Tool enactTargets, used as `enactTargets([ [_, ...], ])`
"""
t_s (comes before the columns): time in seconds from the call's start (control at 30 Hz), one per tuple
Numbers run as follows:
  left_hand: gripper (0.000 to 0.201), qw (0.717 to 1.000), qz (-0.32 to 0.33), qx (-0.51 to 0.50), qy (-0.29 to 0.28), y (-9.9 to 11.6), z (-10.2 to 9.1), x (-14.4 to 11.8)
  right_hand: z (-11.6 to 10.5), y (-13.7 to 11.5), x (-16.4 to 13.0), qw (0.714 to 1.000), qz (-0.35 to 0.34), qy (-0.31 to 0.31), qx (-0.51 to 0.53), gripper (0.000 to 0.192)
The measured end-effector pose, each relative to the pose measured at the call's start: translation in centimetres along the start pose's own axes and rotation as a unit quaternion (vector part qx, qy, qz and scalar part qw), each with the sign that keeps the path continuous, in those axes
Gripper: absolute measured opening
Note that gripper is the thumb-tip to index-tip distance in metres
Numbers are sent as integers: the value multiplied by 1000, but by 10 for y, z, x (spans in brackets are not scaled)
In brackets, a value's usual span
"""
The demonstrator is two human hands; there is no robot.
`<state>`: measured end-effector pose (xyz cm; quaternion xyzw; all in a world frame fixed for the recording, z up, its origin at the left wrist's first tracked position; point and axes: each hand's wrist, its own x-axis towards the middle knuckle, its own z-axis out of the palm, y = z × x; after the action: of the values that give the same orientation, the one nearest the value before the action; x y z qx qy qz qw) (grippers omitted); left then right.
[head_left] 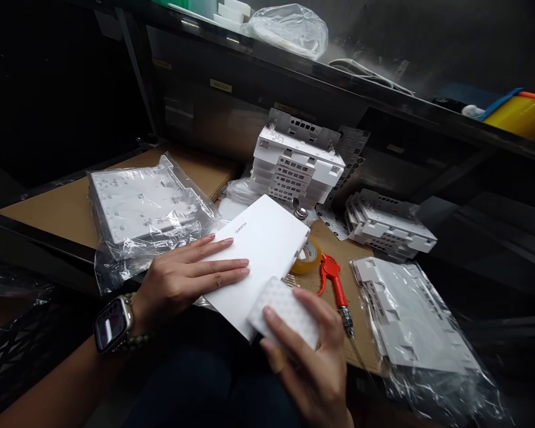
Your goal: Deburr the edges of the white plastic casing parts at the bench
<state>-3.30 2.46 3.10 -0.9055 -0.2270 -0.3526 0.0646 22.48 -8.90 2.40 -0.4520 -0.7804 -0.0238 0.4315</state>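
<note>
A flat white plastic cover (270, 232) marked HUAWEI lies slanted in front of me. My left hand (191, 270) rests on its left part, fingers stretched out flat over the surface. Between the fingers and thumb of my right hand (314, 351) is a white sponge block (288, 312) with a dimpled face. The sponge is at the cover's lower right edge and hides part of it; whether it presses on the surface I cannot tell. My right hand is slightly blurred.
A bagged white housing (142, 205) lies left, another bagged housing (410, 315) right. Stacked white housings (298, 157) stand behind, with a smaller stack (387, 223) at right. A tape roll (310, 257) and a red air blow gun (332, 276) lie on the cardboard (359, 351). A shelf (267, 59) overhangs the back.
</note>
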Motion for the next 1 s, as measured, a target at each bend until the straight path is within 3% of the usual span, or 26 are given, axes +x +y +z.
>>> enactTargets([
  [0.07,39,1000,-9,-3,-5,-1,0,-1,-2,4,-1,999,-24,-34,19,40],
  [0.13,41,1000,-16,0,0,-3,0,-3,-6,22,0,1000,5,5,5,37],
  [0.2,44,1000,-17,5,10,-6,-2,-4,-12,54,5,983,119,130,-47,32],
  [0.23,44,1000,-15,7,14,-7,-4,-4,-14,75,10,959,197,190,-70,32],
  [0.27,43,1000,-12,9,17,-8,-6,-4,-16,98,17,934,275,211,-86,38],
  [0.33,42,1000,-9,13,23,-9,-11,-3,-16,143,34,889,412,175,-92,49],
  [0.37,41,1000,-8,16,26,-10,-14,-2,-14,163,43,881,437,155,-97,51],
  [0.47,39,999,-6,25,38,-9,-21,1,0,212,73,878,454,98,-119,48],
  [0.57,40,998,-9,27,49,-9,-28,1,21,243,97,877,453,59,-148,41],
  [0.67,41,998,-19,27,51,-10,-34,-1,41,262,111,872,456,38,-173,38],
  [0.8,45,997,-44,29,56,-10,-41,-3,54,263,111,878,440,-2,-187,59],
  [0.87,45,996,-56,22,64,-10,-43,-6,46,255,102,883,424,-20,-199,65],
  [1.0,43,984,-135,-68,97,-10,-44,-27,4,229,59,878,421,-70,-217,48],
])
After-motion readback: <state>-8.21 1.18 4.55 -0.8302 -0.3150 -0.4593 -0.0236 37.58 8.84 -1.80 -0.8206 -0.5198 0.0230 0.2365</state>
